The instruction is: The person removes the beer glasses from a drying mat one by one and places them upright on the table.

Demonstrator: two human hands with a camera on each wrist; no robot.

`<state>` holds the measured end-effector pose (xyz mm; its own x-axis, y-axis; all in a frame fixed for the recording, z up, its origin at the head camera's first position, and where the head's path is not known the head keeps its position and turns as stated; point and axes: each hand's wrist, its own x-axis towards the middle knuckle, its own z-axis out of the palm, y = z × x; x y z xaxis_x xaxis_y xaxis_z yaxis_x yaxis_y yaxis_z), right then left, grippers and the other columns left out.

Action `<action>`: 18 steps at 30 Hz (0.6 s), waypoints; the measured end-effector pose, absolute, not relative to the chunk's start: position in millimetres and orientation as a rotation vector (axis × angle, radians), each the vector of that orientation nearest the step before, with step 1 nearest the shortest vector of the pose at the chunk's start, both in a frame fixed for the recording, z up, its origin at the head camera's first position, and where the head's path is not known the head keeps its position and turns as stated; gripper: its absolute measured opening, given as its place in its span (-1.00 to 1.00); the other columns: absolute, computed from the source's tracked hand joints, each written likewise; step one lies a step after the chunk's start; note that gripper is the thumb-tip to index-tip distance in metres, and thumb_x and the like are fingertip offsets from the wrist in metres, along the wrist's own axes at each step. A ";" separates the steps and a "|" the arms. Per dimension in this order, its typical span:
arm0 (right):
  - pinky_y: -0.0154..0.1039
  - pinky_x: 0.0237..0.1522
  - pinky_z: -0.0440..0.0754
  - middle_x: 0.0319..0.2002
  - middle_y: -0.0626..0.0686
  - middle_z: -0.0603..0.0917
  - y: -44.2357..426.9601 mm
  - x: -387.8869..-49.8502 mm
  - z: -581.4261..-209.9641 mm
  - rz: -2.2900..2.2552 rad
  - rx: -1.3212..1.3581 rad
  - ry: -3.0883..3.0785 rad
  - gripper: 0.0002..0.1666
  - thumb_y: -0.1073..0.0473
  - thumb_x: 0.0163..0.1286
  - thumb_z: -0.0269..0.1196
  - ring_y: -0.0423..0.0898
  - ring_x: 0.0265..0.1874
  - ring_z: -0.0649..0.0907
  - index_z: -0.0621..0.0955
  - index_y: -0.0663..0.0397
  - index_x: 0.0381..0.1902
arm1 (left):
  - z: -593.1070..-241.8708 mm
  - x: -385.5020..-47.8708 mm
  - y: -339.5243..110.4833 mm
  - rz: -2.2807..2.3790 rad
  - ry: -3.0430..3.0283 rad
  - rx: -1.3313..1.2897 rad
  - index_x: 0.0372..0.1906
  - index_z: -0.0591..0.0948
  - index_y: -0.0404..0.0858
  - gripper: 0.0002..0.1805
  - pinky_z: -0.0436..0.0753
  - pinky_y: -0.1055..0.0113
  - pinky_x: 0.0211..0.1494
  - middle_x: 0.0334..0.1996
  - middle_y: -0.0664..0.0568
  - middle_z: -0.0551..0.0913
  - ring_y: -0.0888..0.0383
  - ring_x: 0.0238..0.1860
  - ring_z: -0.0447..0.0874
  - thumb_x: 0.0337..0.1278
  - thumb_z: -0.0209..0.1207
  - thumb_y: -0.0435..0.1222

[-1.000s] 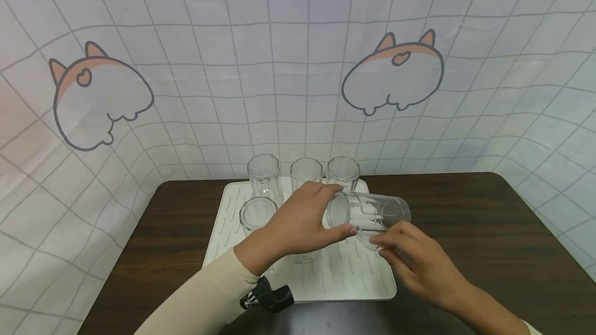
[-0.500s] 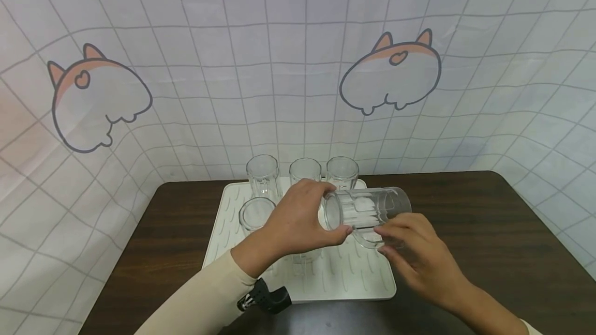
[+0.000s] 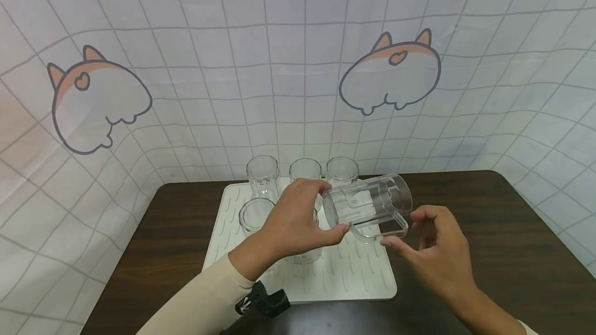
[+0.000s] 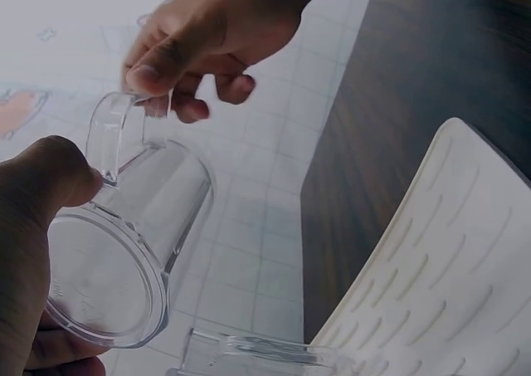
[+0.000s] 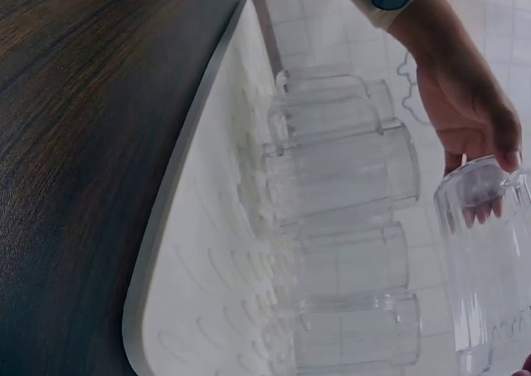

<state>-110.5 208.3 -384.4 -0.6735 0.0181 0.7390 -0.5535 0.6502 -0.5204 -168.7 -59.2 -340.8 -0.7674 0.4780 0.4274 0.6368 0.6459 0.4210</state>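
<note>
In the head view a clear glass mug (image 3: pixel 363 203) is held in the air above the white mat, lying nearly sideways with its handle (image 3: pixel 396 224) toward the person. My left hand (image 3: pixel 295 216) grips its base end between thumb and fingers; the left wrist view shows the round base (image 4: pixel 104 280) beside that thumb. At the handle's outer corner, my right hand (image 3: pixel 440 252) pinches with thumb and bent fingers, as the left wrist view shows the right hand (image 4: pixel 211 48) there. The right wrist view shows the left hand (image 5: pixel 465 102) at the mug (image 5: pixel 489 260).
A white ridged drying mat (image 3: pixel 368 278) lies on the dark wooden table (image 3: pixel 470 221). Three clear glasses, one of them the back left glass (image 3: pixel 263 174), stand along its back edge. A front glass (image 3: pixel 256 214) stands nearer, and another is partly behind my left hand. A gridded curtain (image 3: pixel 288 92) hangs behind.
The mug's right end has tilted upward and its handle shows more fully. My right hand has shifted right and up, its fingers spreading from the mug's side to the handle's outer corner.
</note>
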 end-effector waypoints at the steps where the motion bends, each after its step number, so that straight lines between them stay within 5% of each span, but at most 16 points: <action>1: -0.49 -0.51 0.38 -0.28 -0.05 0.56 208.4 -109.3 -383.9 1.000 0.370 -2.162 -0.26 -0.07 -0.17 0.72 -0.27 -0.61 0.40 0.58 0.20 -0.18 | -340.6 -168.6 -59.3 -0.815 -2.579 -0.898 0.16 0.58 -0.29 -0.22 0.51 0.15 0.22 0.03 0.00 0.68 0.06 0.14 0.55 -0.10 0.47 0.12; 5: -0.50 -0.52 0.41 -0.29 -0.11 0.60 208.7 -107.1 -383.2 0.982 0.301 -2.251 -0.37 0.17 -0.29 0.74 -0.28 -0.64 0.44 0.61 0.07 -0.28 | -340.8 -168.9 -59.5 -0.799 -2.543 -0.902 0.15 0.59 -0.30 -0.22 0.51 0.15 0.22 0.01 -0.01 0.68 0.05 0.13 0.56 -0.12 0.48 0.12; 18: -0.49 -0.48 0.43 -0.29 -0.16 0.68 208.8 -109.4 -384.6 0.986 0.285 -2.349 -0.58 0.12 -0.12 0.70 -0.26 -0.58 0.50 0.68 -0.06 -0.34 | -341.8 -171.0 -59.4 -0.778 -2.495 -0.897 0.14 0.60 -0.28 -0.23 0.44 0.16 0.31 0.02 -0.01 0.69 0.05 0.18 0.54 -0.16 0.50 0.11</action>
<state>-109.4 208.8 -384.6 -0.8147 0.0231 0.5794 -0.3972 0.7057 -0.5867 -171.0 -59.4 -341.8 -0.7258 0.4612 0.5103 0.6695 0.6439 0.3703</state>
